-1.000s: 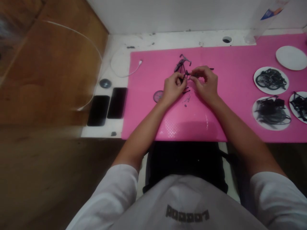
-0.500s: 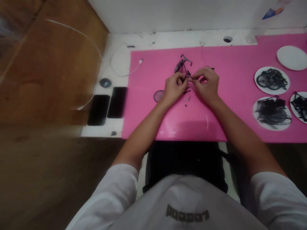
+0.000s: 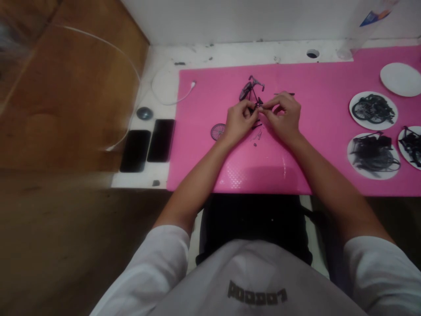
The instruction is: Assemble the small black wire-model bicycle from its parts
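Note:
A small dark model bicycle (image 3: 252,90) is on the pink mat, its handlebar and one wheel pointing toward the wall. My left hand (image 3: 239,119) pinches the bicycle's near end between thumb and fingers. From the other side, my right hand (image 3: 283,115) has thumb and index finger pressed together at the same spot. Whatever the right fingertips grip is too small to make out. A loose spoked wheel (image 3: 217,131) lies beside my left wrist. Just below the hands are a thin grey frame-like part (image 3: 258,135) and a tiny dark piece (image 3: 255,145).
Several white plates stand at the right; one plate (image 3: 400,79) is bare, others carry dark bicycle parts (image 3: 373,109). A thin dark rod (image 3: 289,93) lies behind my right hand. Two black phones (image 3: 135,151), a round dark object (image 3: 144,113) and a white cable (image 3: 177,102) are at left.
Both hands stay at nearly the same place on the model bicycle. Only very slight shifts of the bicycle and the fingers show.

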The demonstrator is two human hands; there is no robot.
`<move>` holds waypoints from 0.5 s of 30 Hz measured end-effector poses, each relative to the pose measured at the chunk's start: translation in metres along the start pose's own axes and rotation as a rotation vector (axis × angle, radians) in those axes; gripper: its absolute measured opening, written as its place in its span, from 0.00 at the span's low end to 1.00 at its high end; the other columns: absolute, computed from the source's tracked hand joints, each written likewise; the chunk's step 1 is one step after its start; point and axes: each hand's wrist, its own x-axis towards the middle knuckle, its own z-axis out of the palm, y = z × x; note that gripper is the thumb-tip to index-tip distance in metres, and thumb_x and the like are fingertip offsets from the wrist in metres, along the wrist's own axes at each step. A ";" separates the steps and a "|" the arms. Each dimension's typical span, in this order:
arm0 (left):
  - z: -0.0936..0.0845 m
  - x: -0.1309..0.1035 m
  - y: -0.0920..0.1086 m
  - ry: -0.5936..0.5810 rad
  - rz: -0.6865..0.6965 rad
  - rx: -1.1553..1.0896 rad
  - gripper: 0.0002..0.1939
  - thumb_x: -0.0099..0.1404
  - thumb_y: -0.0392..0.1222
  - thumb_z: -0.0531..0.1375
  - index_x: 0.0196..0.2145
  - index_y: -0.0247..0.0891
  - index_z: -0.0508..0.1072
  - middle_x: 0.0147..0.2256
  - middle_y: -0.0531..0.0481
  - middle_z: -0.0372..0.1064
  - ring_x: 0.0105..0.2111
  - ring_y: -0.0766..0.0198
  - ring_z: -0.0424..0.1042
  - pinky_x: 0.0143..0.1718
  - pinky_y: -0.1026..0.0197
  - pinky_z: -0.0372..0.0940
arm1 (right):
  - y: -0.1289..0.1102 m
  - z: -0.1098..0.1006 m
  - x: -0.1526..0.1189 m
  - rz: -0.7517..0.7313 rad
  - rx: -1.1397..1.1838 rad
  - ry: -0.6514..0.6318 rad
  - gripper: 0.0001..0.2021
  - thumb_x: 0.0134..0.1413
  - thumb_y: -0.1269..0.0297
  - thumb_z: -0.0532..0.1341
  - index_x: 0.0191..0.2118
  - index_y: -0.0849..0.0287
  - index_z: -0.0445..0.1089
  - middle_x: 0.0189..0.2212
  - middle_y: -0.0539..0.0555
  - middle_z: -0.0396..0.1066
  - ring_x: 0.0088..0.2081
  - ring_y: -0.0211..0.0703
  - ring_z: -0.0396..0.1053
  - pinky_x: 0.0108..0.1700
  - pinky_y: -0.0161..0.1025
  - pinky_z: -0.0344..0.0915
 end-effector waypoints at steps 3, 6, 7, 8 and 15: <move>0.001 0.000 -0.003 -0.006 0.000 0.005 0.18 0.74 0.60 0.67 0.38 0.42 0.79 0.21 0.56 0.62 0.25 0.64 0.62 0.32 0.59 0.58 | -0.001 0.000 0.001 -0.002 0.006 0.003 0.19 0.62 0.36 0.71 0.35 0.45 0.77 0.36 0.57 0.80 0.48 0.60 0.76 0.45 0.63 0.78; 0.001 0.001 -0.006 -0.010 0.013 0.023 0.19 0.75 0.61 0.67 0.40 0.41 0.79 0.22 0.56 0.63 0.25 0.64 0.62 0.31 0.59 0.58 | 0.000 0.001 0.000 0.001 0.004 0.006 0.20 0.62 0.35 0.71 0.35 0.46 0.77 0.36 0.57 0.80 0.48 0.60 0.76 0.45 0.61 0.78; 0.002 0.001 -0.007 -0.011 0.021 0.035 0.20 0.75 0.62 0.66 0.40 0.41 0.79 0.23 0.56 0.63 0.25 0.64 0.62 0.31 0.59 0.57 | 0.001 0.001 0.000 0.002 0.004 0.008 0.20 0.63 0.35 0.71 0.35 0.46 0.77 0.36 0.57 0.80 0.47 0.59 0.76 0.44 0.60 0.78; 0.002 0.001 -0.007 -0.013 0.030 0.048 0.21 0.76 0.63 0.64 0.40 0.41 0.79 0.23 0.55 0.63 0.25 0.64 0.63 0.31 0.60 0.57 | 0.001 0.002 0.000 0.000 0.007 0.010 0.21 0.63 0.34 0.71 0.35 0.47 0.77 0.36 0.57 0.80 0.45 0.58 0.75 0.44 0.59 0.78; -0.002 0.000 0.001 0.015 0.064 0.060 0.25 0.79 0.66 0.58 0.40 0.42 0.81 0.23 0.54 0.65 0.25 0.64 0.63 0.31 0.59 0.58 | 0.005 -0.008 0.007 -0.092 -0.001 -0.052 0.19 0.65 0.39 0.72 0.44 0.48 0.78 0.42 0.55 0.80 0.44 0.53 0.74 0.49 0.56 0.76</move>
